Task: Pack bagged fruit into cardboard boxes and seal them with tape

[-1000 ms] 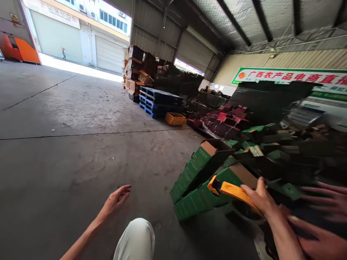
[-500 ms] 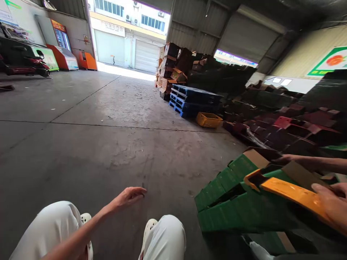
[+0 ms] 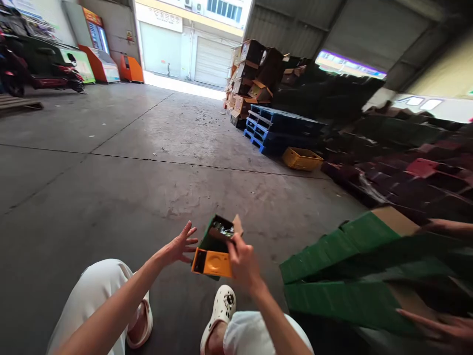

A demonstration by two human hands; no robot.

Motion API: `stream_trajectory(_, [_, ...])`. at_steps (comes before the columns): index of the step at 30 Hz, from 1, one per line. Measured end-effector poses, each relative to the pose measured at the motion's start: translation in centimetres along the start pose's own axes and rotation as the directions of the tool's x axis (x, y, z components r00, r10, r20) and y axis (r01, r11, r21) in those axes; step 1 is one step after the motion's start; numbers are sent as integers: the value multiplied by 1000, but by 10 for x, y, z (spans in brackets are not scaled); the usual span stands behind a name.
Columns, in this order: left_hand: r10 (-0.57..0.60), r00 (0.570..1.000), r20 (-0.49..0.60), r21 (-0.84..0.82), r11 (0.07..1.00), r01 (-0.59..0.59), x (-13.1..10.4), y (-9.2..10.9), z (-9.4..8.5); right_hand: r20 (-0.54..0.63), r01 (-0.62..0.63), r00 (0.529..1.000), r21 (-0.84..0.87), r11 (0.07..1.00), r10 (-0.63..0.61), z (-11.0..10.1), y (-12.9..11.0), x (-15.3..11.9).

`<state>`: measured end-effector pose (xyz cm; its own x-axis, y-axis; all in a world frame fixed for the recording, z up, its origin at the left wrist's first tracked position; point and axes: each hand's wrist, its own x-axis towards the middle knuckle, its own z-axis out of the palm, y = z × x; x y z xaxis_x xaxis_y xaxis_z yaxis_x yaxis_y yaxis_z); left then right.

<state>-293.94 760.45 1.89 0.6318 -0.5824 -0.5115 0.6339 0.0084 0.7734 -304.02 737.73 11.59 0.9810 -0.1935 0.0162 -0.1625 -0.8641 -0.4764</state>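
Observation:
My right hand [image 3: 246, 259] is closed round an orange hand tool [image 3: 218, 264] with a flat body and a black end; its exact kind I cannot make out. Against the tool is a small green carton [image 3: 210, 239] with a brown flap, its top open and small shiny things inside. The fingers of that hand also reach the carton's edge. Just left of the carton my left hand [image 3: 179, 245] is open, fingers spread, holding nothing; whether its fingertips touch the carton is unclear.
Long rows of green cartons [image 3: 340, 298] lean at my right, with another person's hands [image 3: 441, 325] on them. A yellow crate [image 3: 302, 159], blue pallets [image 3: 283, 121] and stacked boxes [image 3: 246, 74] stand beyond. My shoe [image 3: 223, 305] is below the tool.
My right hand has swung from the green rows at right to between my knees, bringing the orange tool and a green carton. My left hand has spread its fingers. The view has turned slightly right.

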Motion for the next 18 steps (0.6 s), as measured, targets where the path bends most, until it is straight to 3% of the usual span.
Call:
stream_trajectory(3, [-80, 993, -90, 1, 997, 80, 35, -49, -48, 212, 53, 977, -84, 995, -34, 130, 7, 23])
stream_trajectory(5, [-87, 972, -218, 58, 993, 102, 61, -101, -75, 340, 69, 940, -102, 992, -30, 208, 22, 15])
stream_trajectory(7, [-3, 921, -389, 158, 985, 69, 81, -162, -94, 427, 23, 903, -133, 991, 37, 274, 43, -9])
stream_trajectory(8, [42, 862, -505, 226, 970, 85, 87, -193, -101, 478, 3, 876, -148, 989, 68, 300, 54, -24])
stream_trajectory(9, [27, 836, -548, 239, 963, 126, 91, -222, -107, 532, -6, 842, -158, 987, 91, 322, 64, -39])
stream_trajectory(11, [-3, 804, -594, 241, 953, 182, 91, -266, -113, 594, -19, 796, -161, 987, 113, 349, 78, -64])
stream_trajectory(13, [8, 783, -622, 239, 954, 180, 88, -290, -115, 623, -44, 769, -170, 985, 142, 359, 80, -75])
stream_trajectory(15, [36, 777, -629, 241, 959, 151, 87, -294, -117, 631, -86, 750, -203, 975, 197, 356, 71, -69])
stream_trajectory(18, [54, 801, -597, 246, 962, 119, 93, -284, -122, 612, -136, 748, -237, 962, 257, 347, 48, -41])
